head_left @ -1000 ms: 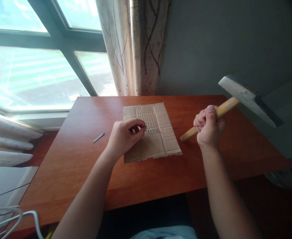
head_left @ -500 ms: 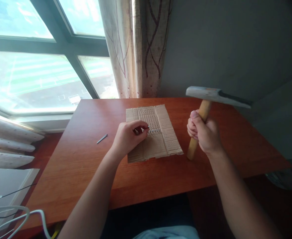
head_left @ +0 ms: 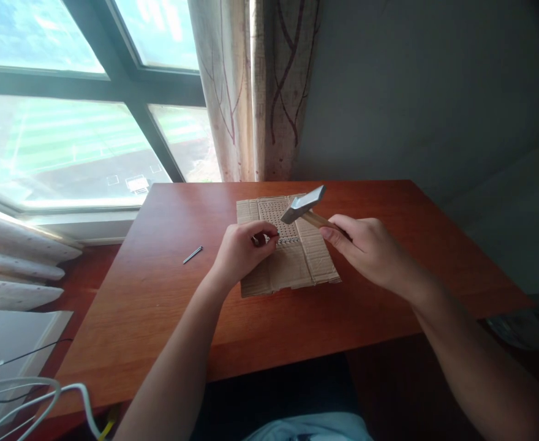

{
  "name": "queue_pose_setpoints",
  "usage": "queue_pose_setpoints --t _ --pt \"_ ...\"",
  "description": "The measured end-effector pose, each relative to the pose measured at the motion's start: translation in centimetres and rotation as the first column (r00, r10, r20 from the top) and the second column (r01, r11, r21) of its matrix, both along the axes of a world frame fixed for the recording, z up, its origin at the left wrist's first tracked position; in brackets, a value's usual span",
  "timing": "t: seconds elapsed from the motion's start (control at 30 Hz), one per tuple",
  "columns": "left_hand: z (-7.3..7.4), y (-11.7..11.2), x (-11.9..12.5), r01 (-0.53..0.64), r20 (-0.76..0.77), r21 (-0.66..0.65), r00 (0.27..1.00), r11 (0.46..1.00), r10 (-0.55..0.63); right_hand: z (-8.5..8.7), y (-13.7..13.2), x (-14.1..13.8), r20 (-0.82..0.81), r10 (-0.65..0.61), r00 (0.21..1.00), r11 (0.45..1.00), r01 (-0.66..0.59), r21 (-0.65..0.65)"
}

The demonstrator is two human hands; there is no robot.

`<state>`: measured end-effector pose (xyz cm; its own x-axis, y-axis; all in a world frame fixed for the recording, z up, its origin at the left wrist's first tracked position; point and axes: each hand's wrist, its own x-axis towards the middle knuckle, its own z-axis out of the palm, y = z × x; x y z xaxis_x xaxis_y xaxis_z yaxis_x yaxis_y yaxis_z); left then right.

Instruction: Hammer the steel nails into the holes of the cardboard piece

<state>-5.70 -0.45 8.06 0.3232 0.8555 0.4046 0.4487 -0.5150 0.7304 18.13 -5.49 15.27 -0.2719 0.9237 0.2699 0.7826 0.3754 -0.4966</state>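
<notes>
My left hand [head_left: 246, 248] is closed in a pinch over the cardboard, its fingertips on a nail of which only a small dark tip shows. Under it lies a flat piece of brown cardboard [head_left: 274, 269], with rows of small holes in its upper middle part. My right hand [head_left: 359, 245] is wrapped around the wooden handle of a hammer [head_left: 309, 202]. The hammer's metal head is tilted and hangs above the holes, just up and right of my left fingertips. Left of the cardboard, a loose steel nail [head_left: 192, 255] lies on the table.
The reddish-brown wooden table [head_left: 159, 318] carries the cardboard. Behind it hang a patterned curtain [head_left: 260, 122] and a grey wall [head_left: 389, 92]; a window [head_left: 67, 141] is on the left. White cables [head_left: 71, 389] loop near the lower left corner.
My right hand has swung the hammer down and left, from upright beside the cardboard to over it. My left hand keeps its pinch in the same place on the cardboard.
</notes>
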Motion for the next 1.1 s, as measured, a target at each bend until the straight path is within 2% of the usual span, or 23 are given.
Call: queue_pose_setpoints --t 0.13,0.27,0.47,0.63,0.8,0.97,1.1 --pt "0.0 0.0 0.0 -0.013 -0.012 0.016 1.0 1.0 0.014 1.0 -0.4 -0.8 0.02 -0.01 1.0 0.997 0.012 -0.075" --pt "0.3 -0.2 0.1 -0.02 -0.031 0.015 0.999 1.0 0.021 1.2 -0.8 -1.3 0.125 -0.004 0.992 0.985 0.026 -0.173" --pt "0.2 -0.2 0.0 -0.031 -0.041 0.012 0.999 0.999 0.031 1.4 -1.1 -1.5 0.078 -0.026 0.997 0.991 0.036 -0.129" --pt "0.1 -0.1 0.0 -0.026 -0.089 0.016 0.996 1.0 0.027 1.2 -1.1 -1.6 0.174 -0.008 0.985 0.974 0.047 -0.221" --pt "0.1 -0.1 -0.1 -0.019 -0.079 0.001 0.997 1.0 0.019 1.1 -1.1 -1.7 0.106 -0.035 0.994 0.979 0.055 -0.198" --pt "-0.2 0.0 -0.1 -0.01 -0.146 0.009 0.989 1.0 0.011 0.9 -1.1 -1.8 0.176 -0.023 0.984 0.96 0.071 -0.272" --pt "-0.5 0.2 -0.2 0.007 -0.125 0.046 0.992 0.999 -0.001 0.8 -1.0 -1.7 0.167 -0.037 0.985 0.965 0.078 -0.249"
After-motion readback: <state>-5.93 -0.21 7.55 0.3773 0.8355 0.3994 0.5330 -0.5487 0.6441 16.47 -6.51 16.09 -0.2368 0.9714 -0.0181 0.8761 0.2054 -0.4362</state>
